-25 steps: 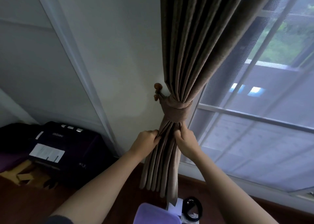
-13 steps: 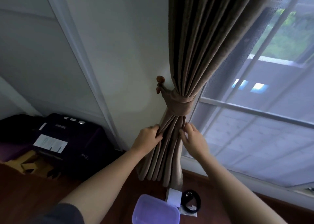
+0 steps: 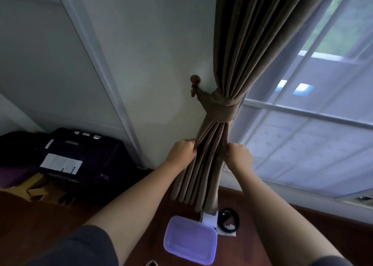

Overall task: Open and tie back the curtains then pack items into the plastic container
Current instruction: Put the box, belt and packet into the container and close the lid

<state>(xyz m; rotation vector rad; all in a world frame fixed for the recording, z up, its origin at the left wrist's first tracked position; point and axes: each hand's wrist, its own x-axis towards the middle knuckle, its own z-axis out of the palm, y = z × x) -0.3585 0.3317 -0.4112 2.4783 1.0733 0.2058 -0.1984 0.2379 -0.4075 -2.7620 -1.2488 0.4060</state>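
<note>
The fingers of the left hand (image 3: 182, 150) are curled tight around the left folds of the brown curtain (image 3: 203, 165), just below the tie-back band (image 3: 219, 112). The fingers of the right hand (image 3: 239, 156) are closed on the right folds at about the same height. The band wraps the gathered curtain and runs to a round wooden hook (image 3: 195, 80) on the wall (image 3: 153, 43), beside the window (image 3: 312, 134). Below the curtain's hem, on the wooden floor (image 3: 50, 225), lies a plastic container (image 3: 190, 243) with a purple lid, next to a white box (image 3: 209, 219) and a coiled black cable (image 3: 229, 221). A dark suitcase (image 3: 80, 156) sits near the wall at left.
</note>
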